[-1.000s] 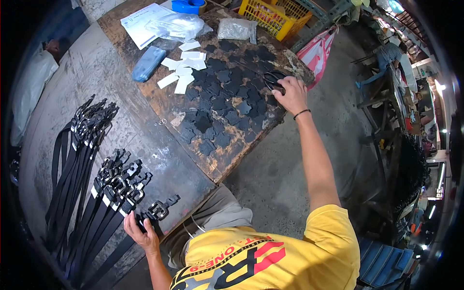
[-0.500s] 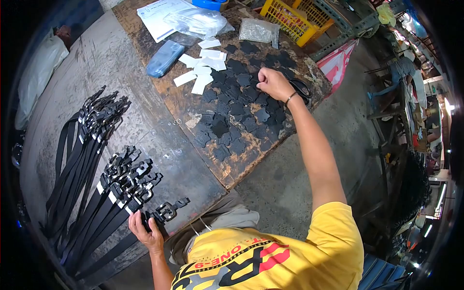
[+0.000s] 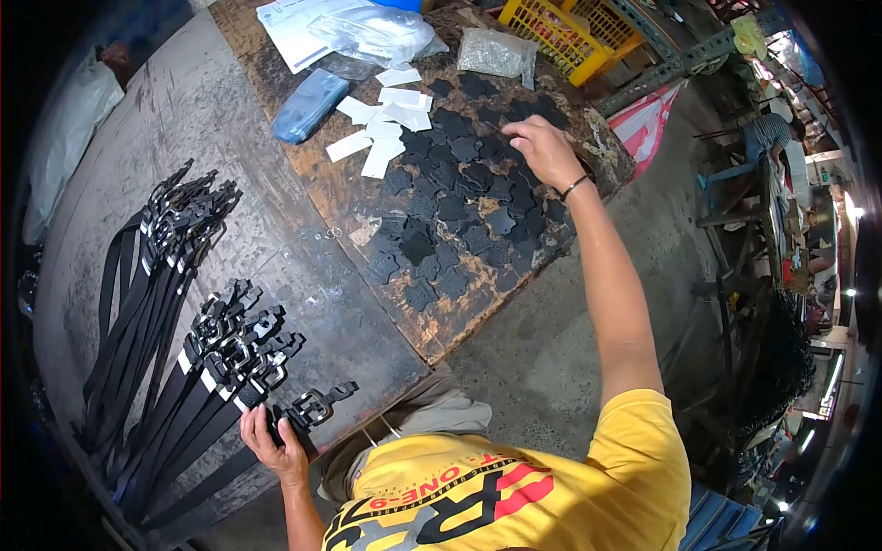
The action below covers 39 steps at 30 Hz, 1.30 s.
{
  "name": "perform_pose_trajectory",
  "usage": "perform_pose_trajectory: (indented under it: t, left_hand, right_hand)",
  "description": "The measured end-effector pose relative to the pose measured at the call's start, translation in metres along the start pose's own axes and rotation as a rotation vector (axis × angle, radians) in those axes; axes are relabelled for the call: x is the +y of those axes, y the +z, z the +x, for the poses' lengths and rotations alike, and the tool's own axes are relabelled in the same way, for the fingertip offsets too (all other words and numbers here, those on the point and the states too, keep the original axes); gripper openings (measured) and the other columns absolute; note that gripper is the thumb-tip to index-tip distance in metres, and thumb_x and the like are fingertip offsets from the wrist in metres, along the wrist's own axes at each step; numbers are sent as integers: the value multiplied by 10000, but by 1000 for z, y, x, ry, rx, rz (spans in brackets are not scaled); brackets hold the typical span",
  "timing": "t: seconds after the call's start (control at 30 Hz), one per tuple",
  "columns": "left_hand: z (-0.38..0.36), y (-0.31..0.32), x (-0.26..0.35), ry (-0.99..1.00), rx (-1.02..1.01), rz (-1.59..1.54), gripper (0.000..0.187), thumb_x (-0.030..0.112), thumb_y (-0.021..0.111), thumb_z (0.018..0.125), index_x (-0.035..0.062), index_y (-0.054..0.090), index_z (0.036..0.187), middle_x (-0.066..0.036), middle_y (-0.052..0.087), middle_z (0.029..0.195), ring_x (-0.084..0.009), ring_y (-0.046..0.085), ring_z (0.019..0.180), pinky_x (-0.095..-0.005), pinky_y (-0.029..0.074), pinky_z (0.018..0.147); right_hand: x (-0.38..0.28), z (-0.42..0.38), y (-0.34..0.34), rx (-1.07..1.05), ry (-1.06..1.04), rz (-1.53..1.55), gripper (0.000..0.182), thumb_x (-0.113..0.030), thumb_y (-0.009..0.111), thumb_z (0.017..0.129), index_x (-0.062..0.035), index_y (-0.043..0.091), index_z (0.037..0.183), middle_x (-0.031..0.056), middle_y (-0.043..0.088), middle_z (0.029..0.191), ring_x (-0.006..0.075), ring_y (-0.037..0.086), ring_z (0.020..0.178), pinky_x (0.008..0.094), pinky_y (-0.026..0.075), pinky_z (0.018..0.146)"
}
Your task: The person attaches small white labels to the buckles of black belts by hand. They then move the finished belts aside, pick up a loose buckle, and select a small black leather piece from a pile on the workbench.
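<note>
My left hand [image 3: 276, 443] is at the lower left, its fingers closed round a black belt just behind the buckle [image 3: 314, 406]. Next to it lies a bundle of black belts [image 3: 197, 395] with metal buckles and white bands near the ends. My right hand [image 3: 548, 156] is over the far right of the wooden table, index finger and thumb partly extended and apart, with nothing visible between them. Below and left of it, many black star-edged pieces [image 3: 450, 207] are spread in overlapping layers. White cards [image 3: 381, 119] lie just beyond their left side.
Another belt bundle [image 3: 175, 230] lies farther left on the grey tabletop [image 3: 266, 184]. A blue packet [image 3: 310, 106], clear plastic bags [image 3: 386, 35], papers [image 3: 289, 37] and a bag of small pieces [image 3: 496, 55] sit at the back, near a yellow crate [image 3: 560, 37].
My right hand has moved slightly up and right, its fingers loosening from a curled pose. The black scissors handles beside it no longer show. My left hand stays on the belt.
</note>
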State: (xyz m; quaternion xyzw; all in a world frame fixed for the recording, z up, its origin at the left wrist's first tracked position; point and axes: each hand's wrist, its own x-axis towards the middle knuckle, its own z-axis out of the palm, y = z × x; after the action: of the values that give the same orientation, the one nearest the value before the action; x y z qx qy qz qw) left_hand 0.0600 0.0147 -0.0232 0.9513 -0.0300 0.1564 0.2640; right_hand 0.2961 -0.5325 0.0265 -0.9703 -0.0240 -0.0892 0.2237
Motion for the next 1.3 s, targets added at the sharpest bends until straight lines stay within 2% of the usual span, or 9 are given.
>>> perform_pose_trajectory:
  t: [0.2,0.27,0.4,0.6,0.73,0.8,0.9,1.2,1.3]
  left_hand:
    - [-3,-1,-1,-24,43,-15,323,54,604,863,1,585,1181,-163,533,1175,-367,470,1191,-470,363,1011]
    - [-2,0,-1,-17,57,-4,321,56,603,864,3,588,1180,-162,533,1175,-367,470,1191,-473,362,1011]
    - [-2,-1,-1,-3,51,-15,321,63,604,864,8,593,1180,-159,534,1176,-365,470,1191,-478,360,1012]
    - [-2,0,-3,25,83,-3,331,42,604,844,12,590,1173,-159,536,1178,-368,480,1173,-475,369,1011]
    - [-2,0,-3,9,116,-37,313,49,583,862,4,589,1171,-160,540,1174,-367,484,1174,-477,372,1007]
    - [-5,-1,-3,1,127,-45,305,54,572,870,0,589,1170,-162,541,1175,-367,484,1175,-478,372,1006]
    - [-4,-2,-7,24,156,-74,284,69,533,899,-7,590,1167,-165,549,1174,-367,489,1174,-465,374,1008]
    - [-3,-6,-16,-11,339,-164,279,6,525,861,-7,633,1117,-169,594,1133,-323,557,1091,-411,420,973]
    - [-11,-30,-29,-62,401,-147,283,0,552,839,0,639,1109,-158,605,1113,-290,568,1052,-376,444,935]
  right_hand:
    - [-6,19,19,-249,89,-173,294,-168,632,870,-154,604,1163,92,498,1229,326,570,1076,449,469,900]
    - [-21,24,12,-251,175,-282,303,-142,637,860,-124,602,1161,117,513,1171,323,566,1042,425,459,885]
    - [-42,35,34,-144,-123,19,277,-137,647,837,-79,629,1107,138,563,1025,321,573,1014,407,456,878]
    - [-43,59,61,-477,46,18,454,-234,795,692,-17,574,1024,203,536,1128,348,549,1081,390,453,883]
    - [-47,56,58,-487,130,100,393,-210,786,691,-23,576,965,182,625,970,328,594,941,380,468,822]
    - [-51,43,56,-352,30,108,315,-197,739,750,-16,612,974,128,645,840,251,627,798,355,502,701]
    - [-64,33,46,-266,411,475,231,-135,599,864,-18,659,1054,31,611,766,98,581,605,244,472,482]
    - [-142,-25,11,-241,380,739,328,-58,552,900,-2,598,1219,-14,566,782,55,517,606,198,470,544]
    - [-188,-56,33,-393,303,812,266,-73,553,887,-30,628,1139,-29,573,799,46,522,638,204,466,579]
